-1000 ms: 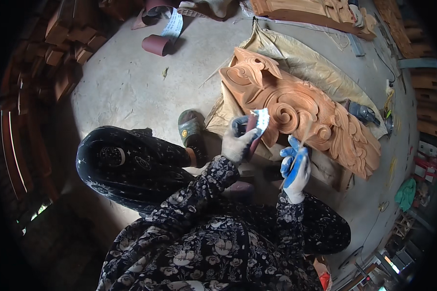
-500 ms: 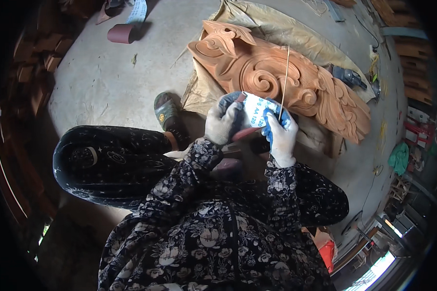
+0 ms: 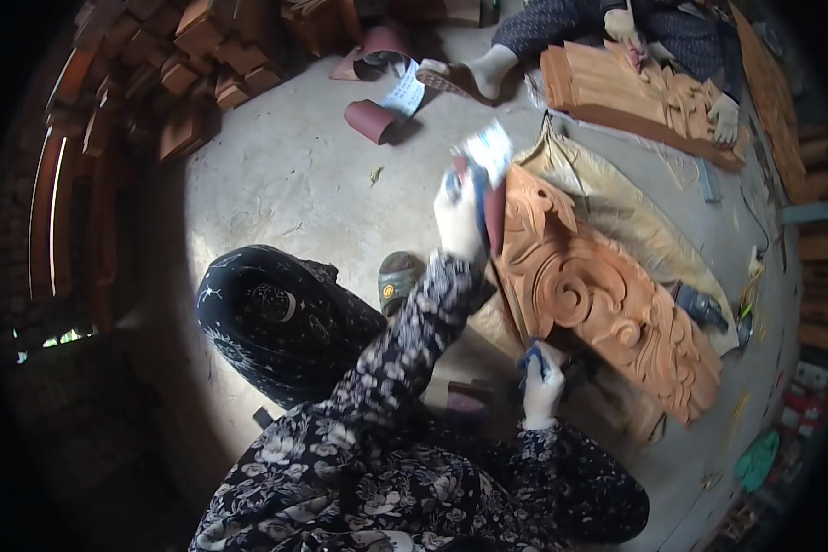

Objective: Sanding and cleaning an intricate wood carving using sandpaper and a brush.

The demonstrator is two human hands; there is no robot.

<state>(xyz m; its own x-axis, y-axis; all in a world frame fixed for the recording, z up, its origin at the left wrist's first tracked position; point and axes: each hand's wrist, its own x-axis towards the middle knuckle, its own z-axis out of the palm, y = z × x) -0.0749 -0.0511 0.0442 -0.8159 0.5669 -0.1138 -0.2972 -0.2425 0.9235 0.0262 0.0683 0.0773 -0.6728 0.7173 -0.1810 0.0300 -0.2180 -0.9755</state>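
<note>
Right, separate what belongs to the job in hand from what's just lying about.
Apparently in use:
sandpaper piece in the left hand
carved wood panel
tan sheet under it

Apparently lying about:
curled sandpaper strip on the floor
dark tool
green cloth

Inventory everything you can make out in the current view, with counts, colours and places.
Carved wooden panel: one, reddish-brown, centre right
Sandpaper piece: one, maroon with white backing, in the left hand
Tan sheet: one, tan, under the panel
Loose sandpaper: count unclear, maroon with pale backing, floor, upper centre
Dark tool: one, blue-grey, right of the panel
Second carved panel: one, orange-brown, upper right
Co-worker: one, dark clothes, upper right
Wood blocks: many, brown, piled upper left
Green bundle: one, green, lower right
Shoe: one clear, green, centre
Left hand: one, white-and-blue glove, centre
Right hand: one, white-and-blue glove, below the panel
</note>
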